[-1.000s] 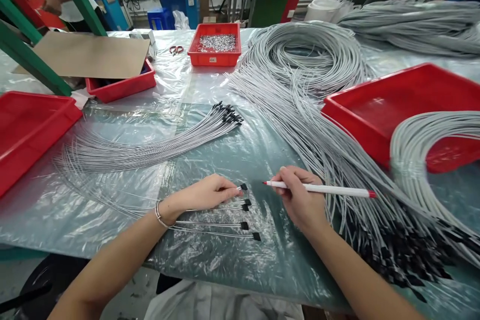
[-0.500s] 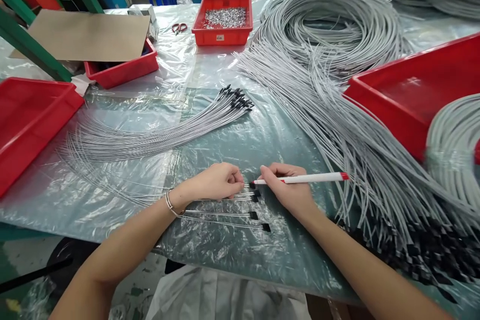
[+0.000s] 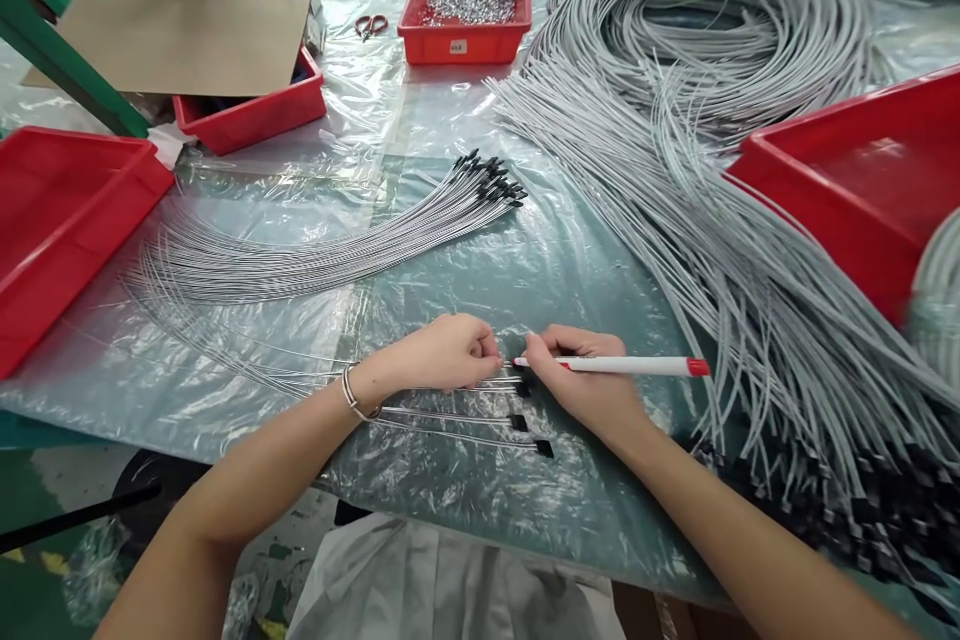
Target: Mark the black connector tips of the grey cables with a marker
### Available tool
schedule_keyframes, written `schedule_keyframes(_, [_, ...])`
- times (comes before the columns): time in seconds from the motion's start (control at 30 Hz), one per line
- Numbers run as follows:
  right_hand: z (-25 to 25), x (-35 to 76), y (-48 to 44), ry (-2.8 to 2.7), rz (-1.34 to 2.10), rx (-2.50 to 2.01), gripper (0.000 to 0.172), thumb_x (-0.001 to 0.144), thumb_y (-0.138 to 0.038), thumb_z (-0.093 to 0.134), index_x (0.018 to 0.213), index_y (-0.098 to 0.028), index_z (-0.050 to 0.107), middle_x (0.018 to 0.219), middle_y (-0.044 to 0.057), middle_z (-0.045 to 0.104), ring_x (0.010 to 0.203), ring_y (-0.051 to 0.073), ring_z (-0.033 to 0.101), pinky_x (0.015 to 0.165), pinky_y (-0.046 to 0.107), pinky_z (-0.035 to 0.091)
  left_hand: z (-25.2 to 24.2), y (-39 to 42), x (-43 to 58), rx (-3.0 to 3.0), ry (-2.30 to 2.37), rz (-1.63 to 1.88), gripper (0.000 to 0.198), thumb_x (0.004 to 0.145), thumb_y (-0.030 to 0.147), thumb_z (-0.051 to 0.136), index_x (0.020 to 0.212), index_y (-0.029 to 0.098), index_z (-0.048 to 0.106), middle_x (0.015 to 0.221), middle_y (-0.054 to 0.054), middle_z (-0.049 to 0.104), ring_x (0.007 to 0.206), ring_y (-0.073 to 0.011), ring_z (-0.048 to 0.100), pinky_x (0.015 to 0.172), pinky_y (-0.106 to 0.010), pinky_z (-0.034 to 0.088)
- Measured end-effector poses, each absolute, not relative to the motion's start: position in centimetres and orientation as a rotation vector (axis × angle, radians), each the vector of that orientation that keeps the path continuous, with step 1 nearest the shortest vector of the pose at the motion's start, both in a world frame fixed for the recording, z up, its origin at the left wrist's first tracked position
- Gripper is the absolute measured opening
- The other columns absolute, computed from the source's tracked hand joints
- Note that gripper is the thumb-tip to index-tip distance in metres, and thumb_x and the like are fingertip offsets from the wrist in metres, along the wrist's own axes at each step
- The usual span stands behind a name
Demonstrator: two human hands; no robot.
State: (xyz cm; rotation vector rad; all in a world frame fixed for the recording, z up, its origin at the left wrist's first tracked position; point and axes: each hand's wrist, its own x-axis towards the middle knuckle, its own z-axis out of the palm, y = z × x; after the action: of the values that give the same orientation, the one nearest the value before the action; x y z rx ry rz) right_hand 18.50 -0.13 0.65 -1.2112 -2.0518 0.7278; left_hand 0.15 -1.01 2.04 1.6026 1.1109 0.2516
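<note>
My right hand [image 3: 581,375] grips a white marker pen with red ends [image 3: 637,365], its tip pointing left at a small black connector near my left fingertips. My left hand [image 3: 454,352] is closed on a thin cable just behind that connector, the fingers pinched together. Below the hands, several thin grey cables lie side by side, each ending in a flat black connector [image 3: 544,448]. Behind them a bundle of similar cables [image 3: 337,265] curves across the plastic-covered table, its black connectors [image 3: 491,178] gathered at the right end.
A thick mass of grey cables [image 3: 675,190] spreads over the right side, with black connectors at its near end. Red trays stand at left [image 3: 71,220] and right [image 3: 847,180]. A red tray of small metal parts [image 3: 465,45] and red-handled scissors [image 3: 370,26] sit at the back.
The camera view has shifted, so the table and its objects appear a little higher and further right. The marker's tip stays at the connector beside my left fingers.
</note>
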Motion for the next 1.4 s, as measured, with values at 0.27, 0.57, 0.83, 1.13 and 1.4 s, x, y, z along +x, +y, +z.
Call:
schedule_keyframes(0.27, [0.9, 18.6, -0.1, -2.102, 0.729, -1.158, 0.037, 0.078, -0.025, 0.048, 0.045, -0.010, 0.038, 0.044, 0.000, 0.031, 0.044, 0.006, 0.027, 0.044, 0.020, 0.023, 2.2, -1.1, 0.2, 1.591, 1.130, 0.253, 0.028, 0.073, 0.042, 0.041, 0.076, 0.017, 0.052, 0.057, 0.002, 0.057, 0.040, -0.0033, 0.045, 0.037, -0.013, 0.035])
schedule_keyframes(0.57, [1.1, 18.8, 0.4, -1.935, 0.944, -1.292, 0.037, 0.076, -0.033, 0.047, 0.047, -0.009, 0.049, 0.046, 0.003, 0.039, 0.046, 0.008, 0.032, 0.044, 0.022, 0.024, 2.1, -1.3, 0.2, 1.583, 1.156, 0.250, 0.028, 0.072, 0.043, 0.040, 0.078, 0.018, 0.052, 0.060, 0.002, 0.058, 0.040, -0.0042, 0.046, 0.037, -0.015, 0.036])
schedule_keyframes(0.83, [1.7, 19.6, 0.4, -1.744, 0.942, -1.215, 0.040, 0.078, -0.036, 0.051, 0.049, -0.009, 0.051, 0.045, 0.002, 0.037, 0.046, 0.008, 0.032, 0.046, 0.022, 0.027, 2.5, -2.2, 0.3, 1.732, 1.182, 0.284, 0.033, 0.076, 0.048, 0.036, 0.084, 0.021, 0.054, 0.068, 0.002, 0.059, 0.055, -0.0045, 0.050, 0.048, -0.017, 0.036])
schedule_keyframes(1.13, [1.5, 19.7, 0.6, -1.395, 1.151, -1.186, 0.046, 0.077, -0.055, 0.050, 0.077, -0.009, 0.056, 0.049, 0.001, 0.041, 0.042, 0.008, 0.032, 0.041, 0.021, 0.023, 3.9, -4.6, 0.9, 2.340, 1.226, 0.125, 0.038, 0.082, 0.042, 0.027, 0.085, 0.017, 0.055, 0.084, -0.003, 0.059, 0.075, -0.0104, 0.051, 0.063, -0.024, 0.032])
schedule_keyframes(1.4, [0.9, 18.8, -0.4, -1.798, 1.538, -1.035, 0.056, 0.082, -0.060, 0.040, 0.089, -0.007, 0.056, 0.077, 0.013, 0.060, 0.074, 0.018, 0.059, 0.071, 0.029, 0.046, 4.8, 3.2, -3.3, 2.153, 1.947, 0.409, 0.044, 0.079, 0.048, 0.030, 0.100, 0.019, 0.054, 0.104, -0.008, 0.056, 0.099, -0.0179, 0.050, 0.087, -0.029, 0.037])
